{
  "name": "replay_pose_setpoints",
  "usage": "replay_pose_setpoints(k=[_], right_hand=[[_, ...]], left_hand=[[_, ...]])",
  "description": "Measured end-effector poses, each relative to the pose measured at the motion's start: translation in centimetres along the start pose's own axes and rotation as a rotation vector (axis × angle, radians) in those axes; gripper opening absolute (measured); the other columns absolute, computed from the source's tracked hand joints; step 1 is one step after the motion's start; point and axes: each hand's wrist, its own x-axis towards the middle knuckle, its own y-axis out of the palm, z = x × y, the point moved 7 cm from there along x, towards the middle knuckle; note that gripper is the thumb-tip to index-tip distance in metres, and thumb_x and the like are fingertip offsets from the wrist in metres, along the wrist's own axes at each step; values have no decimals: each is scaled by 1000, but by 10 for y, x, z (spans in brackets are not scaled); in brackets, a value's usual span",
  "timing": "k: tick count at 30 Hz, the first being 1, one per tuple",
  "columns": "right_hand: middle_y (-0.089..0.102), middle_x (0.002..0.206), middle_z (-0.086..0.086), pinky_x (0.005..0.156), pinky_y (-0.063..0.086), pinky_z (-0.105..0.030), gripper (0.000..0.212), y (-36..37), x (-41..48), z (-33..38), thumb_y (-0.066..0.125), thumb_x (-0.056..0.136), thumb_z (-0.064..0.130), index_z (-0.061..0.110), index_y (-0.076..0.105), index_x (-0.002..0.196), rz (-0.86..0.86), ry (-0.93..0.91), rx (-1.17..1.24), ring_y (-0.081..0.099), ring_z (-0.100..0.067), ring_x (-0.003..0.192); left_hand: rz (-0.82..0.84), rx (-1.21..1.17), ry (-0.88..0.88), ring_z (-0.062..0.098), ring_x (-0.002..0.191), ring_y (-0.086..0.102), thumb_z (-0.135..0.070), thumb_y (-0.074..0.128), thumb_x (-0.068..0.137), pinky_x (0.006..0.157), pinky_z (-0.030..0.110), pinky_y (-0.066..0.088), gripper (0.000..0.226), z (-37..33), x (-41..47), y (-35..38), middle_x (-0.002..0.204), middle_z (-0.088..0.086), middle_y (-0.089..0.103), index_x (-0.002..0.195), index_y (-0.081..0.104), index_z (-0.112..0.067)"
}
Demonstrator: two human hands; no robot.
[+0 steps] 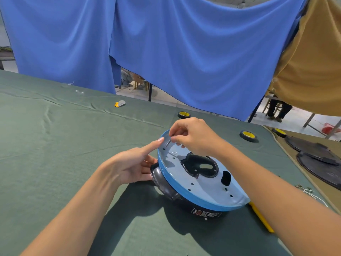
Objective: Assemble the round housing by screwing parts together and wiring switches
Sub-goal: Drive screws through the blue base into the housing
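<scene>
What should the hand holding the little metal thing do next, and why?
Probably lower it into the small hole just below. The right hand pinches what looks like a thin screw, tilted, just above the housing's pale plate, near small holes by the blue rim. The left hand steadies the housing, index finger on the rim, so it seems ready.

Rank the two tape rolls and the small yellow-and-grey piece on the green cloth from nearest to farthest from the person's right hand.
1. Left tape roll, just behind the right hand, which pinches a screw.
2. Right tape roll, off to the hand's right.
3. Yellow-and-grey piece, far back on the left.
</scene>
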Motion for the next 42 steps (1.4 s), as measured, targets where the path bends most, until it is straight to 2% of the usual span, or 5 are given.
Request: replay_pose_setpoints(k=[9, 17, 23, 30, 42], right_hand=[[61, 76, 12, 69, 50, -16, 9, 5, -1, 4, 65, 90, 9, 16, 68, 94, 19, -42, -88, 61, -1, 74], [69, 91, -1, 80, 57, -31, 12, 13, 4, 5, 63, 90, 6, 11, 70, 99, 24, -56, -151, 65, -13, 85], [69, 88, 1, 70, 52, -16, 19, 12, 6, 10, 62, 88, 0, 12, 72, 98, 71, -83, -191, 62, -2, 76], [70, 94, -2, 79, 53, -26, 18, 12, 5, 21, 61, 90, 2, 12, 72, 101, 121, -144, -279, 63, -11, 85], [70, 101, -1, 84, 53, -39, 19, 12, 2, 29, 59, 94, 7, 15, 72, 105, 142, -177, -393, 63, -19, 94]], left_hand=[[59, -50, -41, 25, 72, 70, -67, 78, 57, 63, 31, 58, 83, 6, 3, 0, 90, 17, 70, 96, 73, 6], [42, -32, -37, 25, 73, 70, -66, 80, 55, 64, 31, 58, 82, 7, 4, -3, 91, 18, 70, 94, 71, 5], [43, -16, -41, 26, 71, 70, -64, 81, 52, 64, 34, 59, 68, 7, 3, -4, 85, 17, 71, 73, 73, 1], [53, -92, -48, 28, 66, 71, -55, 80, 61, 59, 33, 59, 70, 6, 1, -1, 81, 18, 70, 91, 67, 7], [44, -86, -47, 27, 68, 72, -57, 82, 50, 60, 33, 59, 74, 7, -3, 0, 83, 18, 70, 86, 68, 7]])
